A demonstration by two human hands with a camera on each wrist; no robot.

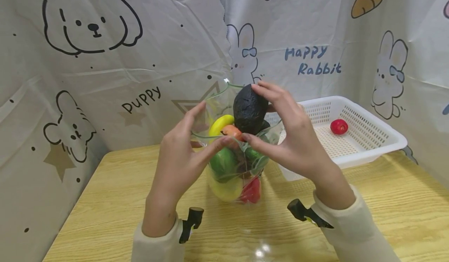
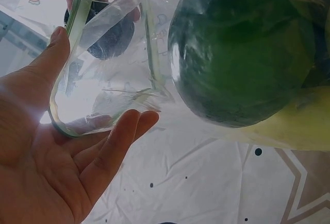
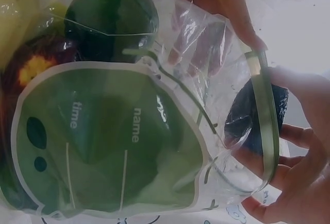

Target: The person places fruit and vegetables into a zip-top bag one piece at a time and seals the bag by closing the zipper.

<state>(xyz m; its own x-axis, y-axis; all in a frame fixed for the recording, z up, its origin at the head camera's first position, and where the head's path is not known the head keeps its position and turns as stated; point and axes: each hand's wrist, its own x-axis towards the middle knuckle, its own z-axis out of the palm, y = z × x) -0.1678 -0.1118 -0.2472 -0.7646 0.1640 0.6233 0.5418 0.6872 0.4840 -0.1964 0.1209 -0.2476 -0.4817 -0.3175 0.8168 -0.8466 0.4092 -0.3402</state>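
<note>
A clear zip bag point(image 1: 242, 164) stands upright on the table, packed with toy fruit and vegetables. Through its plastic I see a yellow curved piece point(image 1: 221, 123), an orange piece point(image 1: 231, 131), a green round piece point(image 1: 223, 162) and a red piece point(image 1: 251, 190). The left hand point(image 1: 182, 156) holds the bag's mouth apart, its thumb on the front rim and its fingers along the left side. At the mouth, the right hand point(image 1: 298, 133) grips a black avocado point(image 1: 250, 108), its thumb touching the front rim. The right wrist view shows a green label point(image 3: 103, 136) on the bag.
Behind the right hand, a white plastic basket point(image 1: 379, 149) stands on the wooden table point(image 1: 115, 199). One red round piece point(image 1: 338, 126) lies in it. Cloth printed with cartoon animals point(image 1: 168, 32) hangs behind and beside the table.
</note>
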